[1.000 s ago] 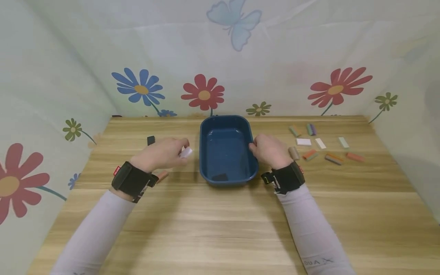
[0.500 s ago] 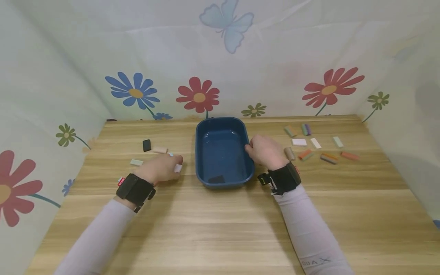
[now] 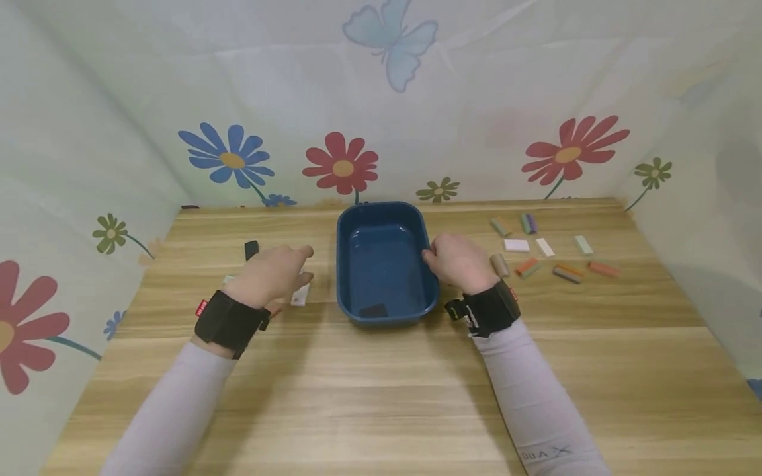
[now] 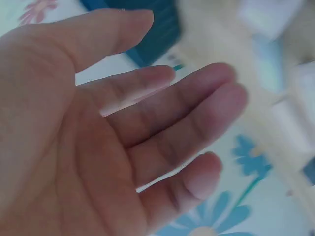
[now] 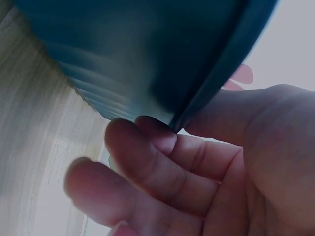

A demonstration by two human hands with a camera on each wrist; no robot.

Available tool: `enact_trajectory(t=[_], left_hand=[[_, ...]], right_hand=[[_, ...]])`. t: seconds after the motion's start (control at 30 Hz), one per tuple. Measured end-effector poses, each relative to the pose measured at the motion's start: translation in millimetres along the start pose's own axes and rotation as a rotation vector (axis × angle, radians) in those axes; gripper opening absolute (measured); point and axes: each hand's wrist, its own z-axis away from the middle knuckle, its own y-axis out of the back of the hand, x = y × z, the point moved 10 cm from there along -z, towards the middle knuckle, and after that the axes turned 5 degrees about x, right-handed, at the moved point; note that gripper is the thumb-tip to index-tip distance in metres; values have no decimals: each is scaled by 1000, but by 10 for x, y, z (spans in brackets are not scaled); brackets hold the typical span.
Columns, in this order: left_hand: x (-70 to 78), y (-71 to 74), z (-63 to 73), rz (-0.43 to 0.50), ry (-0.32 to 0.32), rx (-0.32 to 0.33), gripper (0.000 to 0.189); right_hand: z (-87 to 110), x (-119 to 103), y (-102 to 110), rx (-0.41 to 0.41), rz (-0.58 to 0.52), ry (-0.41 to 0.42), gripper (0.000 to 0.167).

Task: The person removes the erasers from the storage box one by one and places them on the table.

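The right hand (image 3: pixel 461 263) grips the right rim of a deep blue plastic tub (image 3: pixel 388 317), thumb on one side and fingers curled against the outer wall in the right wrist view. A dark flat piece (image 3: pixel 374 311) shows at the tub's near end. Left of the tub, the left hand (image 3: pixel 270 274) hovers over small blocks with its fingers apart. Its palm (image 4: pixel 98 162) holds nothing in the left wrist view. A white block (image 3: pixel 301 295) lies just under its fingertips, partly covered by them. Behind the hand is a black block (image 3: pixel 251 249); other pieces are mostly hidden beneath it.
Several small blocks lie on the wooden table (image 3: pixel 381 410) right of the tub, among them a white block (image 3: pixel 516 245), a brown cylinder (image 3: pixel 499 265) and an orange piece (image 3: pixel 604 268). A flower-printed cloth (image 3: pixel 488 132) walls in the back and sides.
The left hand, pinching a white block a second ago, came down beside the tub and let it go, then rose slightly with fingers spreading. The right hand keeps its grip on the rim.
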Motion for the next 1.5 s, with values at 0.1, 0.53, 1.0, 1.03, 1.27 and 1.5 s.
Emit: enact_trajectory(t=[0.1, 0.53, 1.0, 1.03, 1.27, 1.5], left_hand=[[265, 242, -56, -40, -105, 96, 41], [1467, -332, -388, -255, -605, -75, 18], [1451, -607, -360, -340, -473, -300, 33], [1449, -612, -361, -344, -469, -303, 34], [1466, -627, -398, -372, -467, -280, 35], [1433, -547, -425, -347, -493, -201, 38]], right_hand=[[10, 13, 21, 1, -10, -1, 42], [12, 42, -59, -30, -13, -18, 40], [5, -25, -7, -22, -26, 2, 41], [6, -22, -4, -21, -26, 4, 41], [12, 33, 14, -9, -31, -13, 41], [16, 36, 16, -1, -23, -24, 39]])
